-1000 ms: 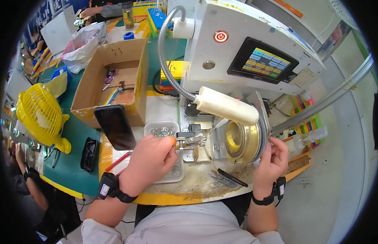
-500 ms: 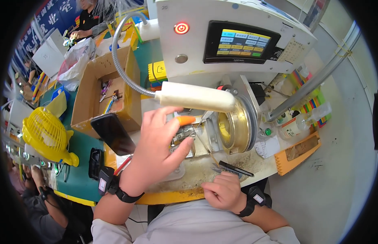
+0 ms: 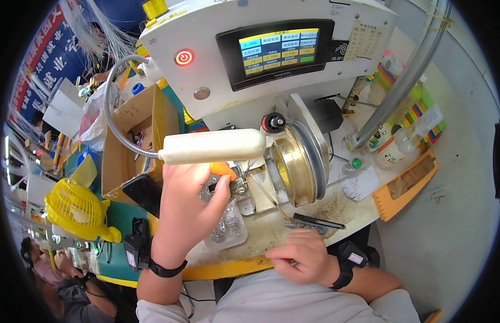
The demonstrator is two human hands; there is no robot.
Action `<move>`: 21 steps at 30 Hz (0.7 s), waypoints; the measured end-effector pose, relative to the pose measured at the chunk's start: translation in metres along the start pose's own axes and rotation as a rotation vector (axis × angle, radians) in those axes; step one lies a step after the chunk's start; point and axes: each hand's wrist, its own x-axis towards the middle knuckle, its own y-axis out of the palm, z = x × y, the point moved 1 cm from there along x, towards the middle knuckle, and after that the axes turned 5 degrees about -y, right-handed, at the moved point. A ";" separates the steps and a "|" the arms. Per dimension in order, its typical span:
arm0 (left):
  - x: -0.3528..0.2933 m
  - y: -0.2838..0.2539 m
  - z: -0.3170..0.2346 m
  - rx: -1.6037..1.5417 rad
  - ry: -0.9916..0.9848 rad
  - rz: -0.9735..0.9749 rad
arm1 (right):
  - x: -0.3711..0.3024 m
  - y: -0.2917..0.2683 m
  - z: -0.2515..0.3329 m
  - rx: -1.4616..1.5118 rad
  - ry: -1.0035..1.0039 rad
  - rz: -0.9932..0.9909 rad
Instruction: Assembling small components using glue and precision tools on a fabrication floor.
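Your left hand is over the middle of the bench, coming in from the front edge, with an orange cover on its index finger. Index finger and thumb are drawn close together at the small metal clamp; from this angle you cannot tell whether they pinch it or only lie against it. The clamp sits well in from the bench's front edge, just left of the brass-coloured wheel.

Your right hand is low at the front edge, fingers loosely curled in toward the thumb; whether something small is tucked inside cannot be told. Just beyond its knuckles lies a slim black tool, slanting toward the bench's right edge.

Beneath and beside your left hand, near the front edge, is a clear tray with small metal pieces in it. A cream lamp hangs level above that hand's knuckles, on a bendy metal neck. To the left are a phone, leaning against a cardboard box, and a yellow fan. Toward the bench's right edge lie a sheet of paper and an orange holder. Behind the wheel stands a white machine with a lit screen.
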 end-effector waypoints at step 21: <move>-0.065 0.009 0.003 -0.029 0.222 0.031 | 0.083 0.047 0.003 1.215 0.968 -0.504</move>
